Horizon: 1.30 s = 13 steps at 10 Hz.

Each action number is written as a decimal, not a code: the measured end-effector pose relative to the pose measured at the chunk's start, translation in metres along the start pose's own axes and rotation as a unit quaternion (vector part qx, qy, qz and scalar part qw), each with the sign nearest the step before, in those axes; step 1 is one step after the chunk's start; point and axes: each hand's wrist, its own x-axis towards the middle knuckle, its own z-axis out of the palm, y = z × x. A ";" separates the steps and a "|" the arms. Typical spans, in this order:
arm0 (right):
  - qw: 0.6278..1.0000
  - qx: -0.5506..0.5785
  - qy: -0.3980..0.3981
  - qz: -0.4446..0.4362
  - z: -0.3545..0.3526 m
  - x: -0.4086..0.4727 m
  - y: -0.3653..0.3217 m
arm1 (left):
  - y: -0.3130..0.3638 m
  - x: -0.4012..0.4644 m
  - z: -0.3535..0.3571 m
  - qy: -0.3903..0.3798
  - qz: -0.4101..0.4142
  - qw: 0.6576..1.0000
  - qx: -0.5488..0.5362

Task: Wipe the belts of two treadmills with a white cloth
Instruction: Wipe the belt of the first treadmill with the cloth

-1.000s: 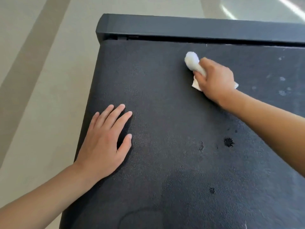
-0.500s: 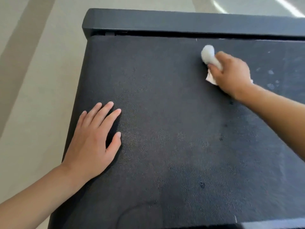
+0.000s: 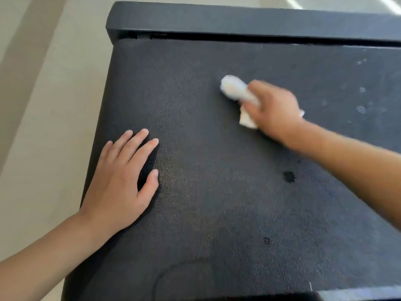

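Your right hand [image 3: 273, 109] is curling its fingers round the cloth [image 3: 235, 90], clenching it into a wad that is pressing on the belt [image 3: 217, 170] near the far end, a blurred white corner poking out beneath your palm. Your left hand [image 3: 121, 181] is lying flat, fingers straight and slightly spread, near the belt's left edge. A dark spot [image 3: 289, 176] is sitting beside your right forearm, pale specks [image 3: 361, 108] dotting the far right.

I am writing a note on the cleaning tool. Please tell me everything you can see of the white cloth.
The white cloth looks like soft fabric, bunched into a rounded wad. The right hand grips it, and the wad sticks out past the fingers; a flat corner shows below the hand. It lies pressed on the black treadmill belt, in its far middle part. It is motion-blurred, so its weave cannot be told.
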 end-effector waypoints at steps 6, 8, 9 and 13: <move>0.978 -0.028 0.030 0.204 -0.004 0.053 0.062 | -0.001 0.000 0.000 -0.003 0.002 1.000 0.003; 0.994 0.072 -0.085 -0.002 0.004 -0.014 -0.062 | -0.002 0.001 0.000 -0.011 0.001 1.000 0.006; 0.905 0.383 -0.141 -0.123 0.015 -0.116 -0.149 | -0.002 0.000 0.002 -0.007 0.004 1.000 0.006; 0.986 0.034 0.013 0.163 0.002 0.089 0.015 | 0.002 0.001 -0.002 -0.008 -0.004 1.000 0.007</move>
